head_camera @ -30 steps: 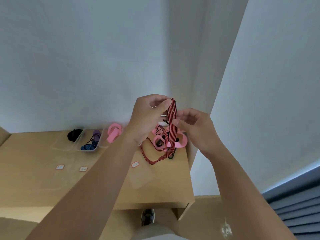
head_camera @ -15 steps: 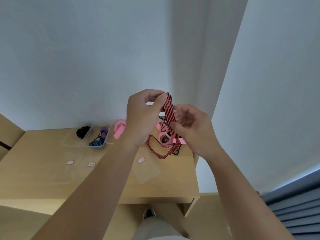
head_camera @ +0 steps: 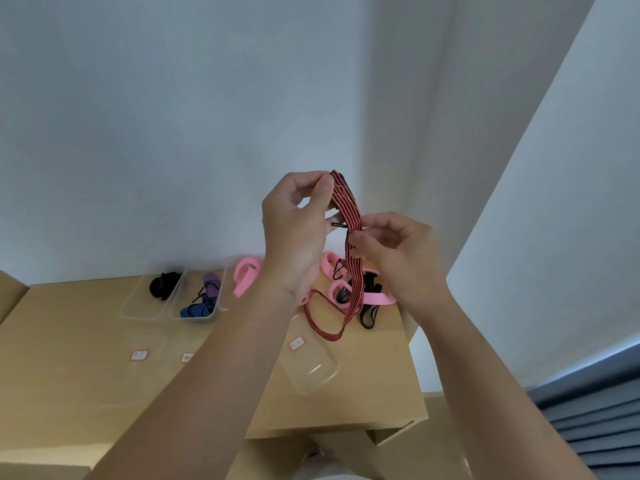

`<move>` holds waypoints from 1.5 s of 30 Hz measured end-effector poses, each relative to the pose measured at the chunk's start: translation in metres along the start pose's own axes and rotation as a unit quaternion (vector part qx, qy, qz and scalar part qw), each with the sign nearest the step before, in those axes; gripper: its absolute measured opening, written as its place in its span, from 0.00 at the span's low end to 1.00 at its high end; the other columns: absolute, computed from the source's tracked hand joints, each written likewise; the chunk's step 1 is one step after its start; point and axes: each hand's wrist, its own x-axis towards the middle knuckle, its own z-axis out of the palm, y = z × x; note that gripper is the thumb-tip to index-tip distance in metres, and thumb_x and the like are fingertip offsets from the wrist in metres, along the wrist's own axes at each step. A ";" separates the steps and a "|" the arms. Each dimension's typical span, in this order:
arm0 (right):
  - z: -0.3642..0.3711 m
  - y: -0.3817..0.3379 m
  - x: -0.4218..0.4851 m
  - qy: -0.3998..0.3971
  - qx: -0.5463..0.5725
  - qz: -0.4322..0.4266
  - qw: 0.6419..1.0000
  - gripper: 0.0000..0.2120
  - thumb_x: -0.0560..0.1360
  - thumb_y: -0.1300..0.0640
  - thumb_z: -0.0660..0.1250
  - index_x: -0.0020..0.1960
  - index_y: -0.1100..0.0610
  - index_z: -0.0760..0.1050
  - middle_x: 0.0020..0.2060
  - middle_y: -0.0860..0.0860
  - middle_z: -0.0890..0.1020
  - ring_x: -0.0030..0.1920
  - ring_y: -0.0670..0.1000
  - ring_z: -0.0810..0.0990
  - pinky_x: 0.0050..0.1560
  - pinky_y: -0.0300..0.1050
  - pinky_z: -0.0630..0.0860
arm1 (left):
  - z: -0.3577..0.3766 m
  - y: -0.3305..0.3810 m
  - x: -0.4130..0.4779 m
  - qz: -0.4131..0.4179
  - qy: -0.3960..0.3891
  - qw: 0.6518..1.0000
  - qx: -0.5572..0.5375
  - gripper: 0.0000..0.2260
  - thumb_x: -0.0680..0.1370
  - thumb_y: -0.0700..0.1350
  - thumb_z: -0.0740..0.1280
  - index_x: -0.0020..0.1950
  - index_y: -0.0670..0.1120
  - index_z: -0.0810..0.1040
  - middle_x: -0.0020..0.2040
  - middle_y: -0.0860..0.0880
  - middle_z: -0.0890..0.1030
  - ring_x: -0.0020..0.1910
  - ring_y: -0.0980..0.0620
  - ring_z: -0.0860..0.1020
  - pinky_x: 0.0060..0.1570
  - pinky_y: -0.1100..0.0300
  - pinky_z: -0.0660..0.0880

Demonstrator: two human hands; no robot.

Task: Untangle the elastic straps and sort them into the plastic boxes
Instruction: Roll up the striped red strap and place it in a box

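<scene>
Hardly anything has shifted over the last second: both hands stay raised, and the top end of the striped strap sits a touch higher. The left hand pinches that top end between thumb and forefinger. The right hand pinches the strap just beneath, so each grip is closed on it. Below the grips, a clear lid lies on the worktop. Beyond it the strap's loop drops beside the tangled pile of pink and black straps, which looks still unsorted. Far left of the left grip, the plastic boxes already hold a black strap and purple and blue straps, with a pink strap beside them.
</scene>
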 end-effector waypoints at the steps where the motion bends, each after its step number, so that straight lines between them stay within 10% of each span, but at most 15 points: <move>1: 0.005 -0.002 0.002 -0.002 0.034 0.015 0.999 0.05 0.75 0.61 0.74 0.50 0.55 0.84 0.38 0.53 0.87 0.42 0.55 0.87 0.42 0.54 0.84 | -0.001 0.001 0.004 0.002 0.001 1.000 -0.010 0.03 0.82 0.39 0.68 0.50 0.41 0.81 0.56 0.34 0.82 0.54 0.36 0.84 0.46 0.47 0.83; 14: 0.044 -0.003 0.017 0.152 0.120 0.008 0.981 0.09 0.77 0.61 0.73 0.56 0.52 0.84 0.46 0.50 0.88 0.47 0.51 0.87 0.48 0.40 0.81 | -0.039 -0.009 0.038 -0.018 -0.162 0.986 0.027 0.13 0.83 0.34 0.63 0.60 0.47 0.83 0.53 0.42 0.83 0.52 0.48 0.85 0.54 0.53 0.83; 22: 0.031 -0.013 0.028 0.123 0.001 -0.015 0.992 0.07 0.79 0.62 0.68 0.47 0.56 0.84 0.43 0.54 0.87 0.47 0.58 0.84 0.50 0.49 0.81 | -0.042 -0.026 0.041 0.035 -0.243 0.953 0.178 0.11 0.79 0.41 0.72 0.53 0.59 0.83 0.44 0.55 0.87 0.45 0.58 0.84 0.42 0.65 0.77; 27: 0.020 -0.023 0.039 0.062 -0.057 -0.047 0.995 0.06 0.80 0.62 0.68 0.47 0.57 0.83 0.41 0.52 0.86 0.43 0.48 0.84 0.45 0.42 0.80 | -0.034 -0.020 0.048 0.010 -0.261 0.955 0.144 0.17 0.78 0.39 0.74 0.63 0.55 0.82 0.45 0.51 0.85 0.40 0.55 0.84 0.37 0.65 0.80; 36: 0.013 -0.043 0.057 0.080 0.034 -0.110 0.990 0.04 0.72 0.56 0.76 0.43 0.55 0.81 0.39 0.53 0.84 0.40 0.52 0.83 0.39 0.43 0.80 | -0.010 0.005 0.067 0.056 -0.249 0.962 0.095 0.04 0.78 0.39 0.73 0.50 0.48 0.84 0.43 0.50 0.87 0.42 0.52 0.86 0.42 0.64 0.80; 41: 0.013 -0.041 0.062 -0.002 0.031 -0.058 0.998 0.15 0.73 0.52 0.70 0.53 0.62 0.82 0.48 0.60 0.86 0.50 0.60 0.85 0.55 0.54 0.81 | -0.004 0.013 0.085 0.044 -0.209 0.976 0.034 0.05 0.79 0.38 0.71 0.51 0.47 0.84 0.46 0.49 0.87 0.46 0.51 0.86 0.46 0.59 0.81; 45: 0.013 -0.040 0.062 -0.029 0.046 -0.007 0.999 0.17 0.75 0.51 0.68 0.54 0.64 0.80 0.47 0.59 0.86 0.46 0.59 0.87 0.48 0.50 0.84 | -0.004 0.014 0.093 0.021 -0.219 0.975 0.011 0.04 0.81 0.35 0.68 0.52 0.41 0.83 0.44 0.48 0.87 0.44 0.48 0.86 0.45 0.56 0.81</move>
